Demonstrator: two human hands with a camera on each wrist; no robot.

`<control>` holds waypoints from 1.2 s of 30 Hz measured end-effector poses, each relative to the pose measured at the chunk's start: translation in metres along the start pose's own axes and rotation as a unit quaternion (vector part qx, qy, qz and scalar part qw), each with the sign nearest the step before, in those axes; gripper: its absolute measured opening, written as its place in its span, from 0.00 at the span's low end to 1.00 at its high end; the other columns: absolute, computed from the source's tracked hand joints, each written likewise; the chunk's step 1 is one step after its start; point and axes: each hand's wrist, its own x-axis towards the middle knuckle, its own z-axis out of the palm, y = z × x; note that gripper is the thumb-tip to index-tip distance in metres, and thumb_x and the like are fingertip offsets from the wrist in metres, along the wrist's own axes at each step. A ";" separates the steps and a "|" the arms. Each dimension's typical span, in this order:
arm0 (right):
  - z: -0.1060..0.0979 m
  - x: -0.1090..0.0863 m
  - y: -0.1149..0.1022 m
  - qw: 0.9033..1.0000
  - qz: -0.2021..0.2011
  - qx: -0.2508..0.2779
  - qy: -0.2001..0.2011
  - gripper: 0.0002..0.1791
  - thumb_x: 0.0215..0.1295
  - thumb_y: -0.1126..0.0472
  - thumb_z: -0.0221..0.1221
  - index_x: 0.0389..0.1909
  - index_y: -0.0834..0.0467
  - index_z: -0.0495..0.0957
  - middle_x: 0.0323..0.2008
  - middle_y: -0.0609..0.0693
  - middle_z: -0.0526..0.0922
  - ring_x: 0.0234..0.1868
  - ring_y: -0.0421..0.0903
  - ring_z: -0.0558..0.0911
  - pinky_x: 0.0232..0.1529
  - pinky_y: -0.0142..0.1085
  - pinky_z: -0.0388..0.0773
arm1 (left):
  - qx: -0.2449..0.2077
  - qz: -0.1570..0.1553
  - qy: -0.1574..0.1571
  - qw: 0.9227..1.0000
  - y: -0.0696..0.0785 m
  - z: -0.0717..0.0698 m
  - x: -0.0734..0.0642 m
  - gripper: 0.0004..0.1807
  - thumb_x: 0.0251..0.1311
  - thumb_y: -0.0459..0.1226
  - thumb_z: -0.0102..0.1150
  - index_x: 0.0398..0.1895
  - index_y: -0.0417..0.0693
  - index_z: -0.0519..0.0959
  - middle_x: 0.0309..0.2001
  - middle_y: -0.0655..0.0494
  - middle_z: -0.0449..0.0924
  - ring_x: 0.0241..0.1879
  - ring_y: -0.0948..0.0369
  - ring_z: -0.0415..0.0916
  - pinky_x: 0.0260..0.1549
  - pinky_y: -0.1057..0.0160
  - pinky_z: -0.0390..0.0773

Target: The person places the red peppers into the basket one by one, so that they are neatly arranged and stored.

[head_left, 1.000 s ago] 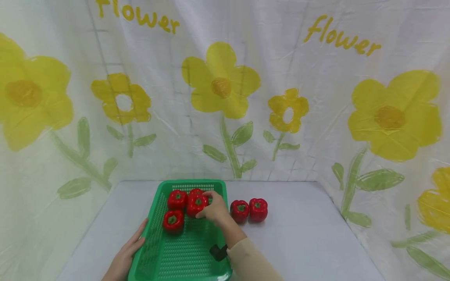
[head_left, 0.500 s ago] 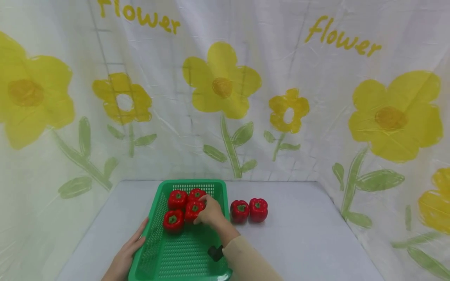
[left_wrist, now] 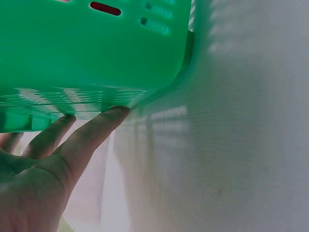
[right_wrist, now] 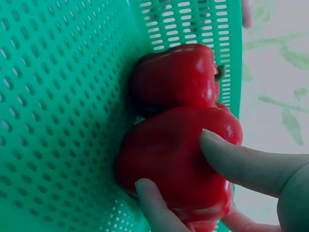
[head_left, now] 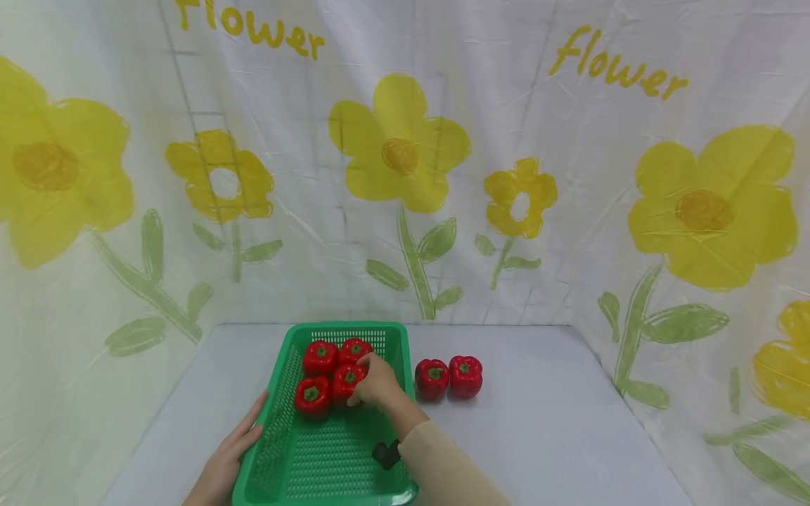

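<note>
In the head view, a green plastic basket [head_left: 329,453] holds several red bell peppers at its far end. My right hand [head_left: 380,385] reaches over the basket's right side and holds the near right bell pepper [head_left: 344,379]. In the right wrist view, thumb and fingers lie around this bell pepper [right_wrist: 169,154], which sits low by the basket floor against another bell pepper [right_wrist: 174,77]. My left hand [head_left: 223,457] rests against the basket's outer left wall. Its fingers [left_wrist: 91,137] look fairly straight and touch the slotted side in the left wrist view.
Two more red bell peppers, one left [head_left: 432,379] and one right [head_left: 465,377], stand side by side on the white table [head_left: 544,436], right of the basket. Behind the table hangs a white curtain [head_left: 304,281] painted with yellow flowers.
My right hand has brought the bell pepper down and slightly nearer, into the spot beside the near left one. The left hand and the basket have stayed put.
</note>
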 end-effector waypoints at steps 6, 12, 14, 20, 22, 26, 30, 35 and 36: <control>0.001 0.002 0.002 1.000 0.003 -0.023 -0.001 0.35 0.42 0.75 0.77 0.52 0.56 0.74 0.47 0.57 0.79 0.42 0.53 0.78 0.26 0.40 0.85 | 0.007 -0.007 0.014 1.000 0.000 0.001 0.000 0.32 0.79 0.55 0.35 0.81 0.78 0.41 0.83 0.61 0.28 0.75 0.57 0.37 0.65 0.56 0.71; 0.001 0.005 0.004 1.000 0.002 -0.028 -0.005 0.36 0.40 0.75 0.77 0.52 0.58 0.73 0.47 0.58 0.78 0.41 0.53 0.79 0.26 0.41 0.85 | 0.011 0.000 0.000 1.000 -0.001 -0.002 0.000 0.33 0.79 0.55 0.35 0.81 0.76 0.39 0.82 0.61 0.26 0.77 0.65 0.36 0.55 0.75 0.70; 0.001 0.005 0.003 1.000 0.002 -0.028 -0.006 0.36 0.40 0.76 0.77 0.52 0.58 0.72 0.46 0.58 0.79 0.40 0.53 0.79 0.26 0.41 0.85 | 0.015 0.001 0.000 1.000 -0.001 -0.003 0.001 0.33 0.79 0.56 0.35 0.81 0.77 0.39 0.82 0.62 0.26 0.74 0.72 0.41 0.55 0.75 0.70; 0.000 0.002 0.001 0.999 0.000 -0.035 -0.003 0.37 0.40 0.76 0.77 0.53 0.58 0.71 0.47 0.58 0.78 0.42 0.53 0.79 0.26 0.41 0.85 | 0.015 0.005 -0.008 1.000 0.000 -0.003 0.001 0.33 0.79 0.55 0.35 0.81 0.76 0.38 0.82 0.61 0.24 0.77 0.63 0.33 0.56 0.76 0.70; -0.001 0.001 0.000 0.999 -0.003 -0.039 -0.002 0.38 0.40 0.76 0.77 0.54 0.58 0.71 0.48 0.59 0.78 0.42 0.53 0.79 0.27 0.41 0.85 | 0.019 0.007 -0.006 1.000 0.000 -0.003 0.001 0.34 0.79 0.55 0.35 0.82 0.74 0.38 0.82 0.60 0.24 0.75 0.73 0.39 0.55 0.77 0.69; -0.003 -0.001 -0.001 0.999 -0.012 -0.045 0.003 0.40 0.40 0.75 0.78 0.56 0.60 0.70 0.49 0.59 0.78 0.43 0.54 0.79 0.29 0.43 0.86 | 0.037 0.021 -0.002 0.999 -0.001 -0.004 0.001 0.34 0.80 0.54 0.35 0.82 0.69 0.38 0.82 0.56 0.24 0.59 0.94 0.53 0.55 0.79 0.66; -0.008 -0.002 -0.006 0.997 -0.024 -0.066 0.014 0.42 0.40 0.72 0.79 0.59 0.60 0.70 0.50 0.58 0.79 0.47 0.54 0.78 0.40 0.47 0.86 | 0.044 0.030 -0.004 0.999 -0.002 -0.005 0.001 0.35 0.80 0.53 0.35 0.83 0.66 0.37 0.82 0.53 0.24 0.56 0.96 0.54 0.55 0.80 0.65; -0.020 -0.011 -0.017 0.998 -0.034 -0.045 0.010 0.44 0.42 0.71 0.78 0.63 0.62 0.68 0.51 0.60 0.79 0.38 0.51 0.82 0.39 0.45 0.85 | 0.049 0.034 -0.005 0.998 -0.002 -0.006 0.002 0.35 0.80 0.53 0.35 0.83 0.65 0.37 0.82 0.53 0.24 0.57 0.96 0.53 0.56 0.80 0.64; -0.024 -0.013 -0.019 0.999 -0.035 -0.036 0.008 0.44 0.43 0.71 0.78 0.63 0.62 0.67 0.52 0.61 0.79 0.36 0.50 0.82 0.37 0.44 0.85 | 0.049 0.035 -0.006 0.998 -0.002 -0.006 0.002 0.35 0.80 0.53 0.35 0.83 0.65 0.37 0.82 0.53 0.24 0.57 0.96 0.53 0.56 0.80 0.64</control>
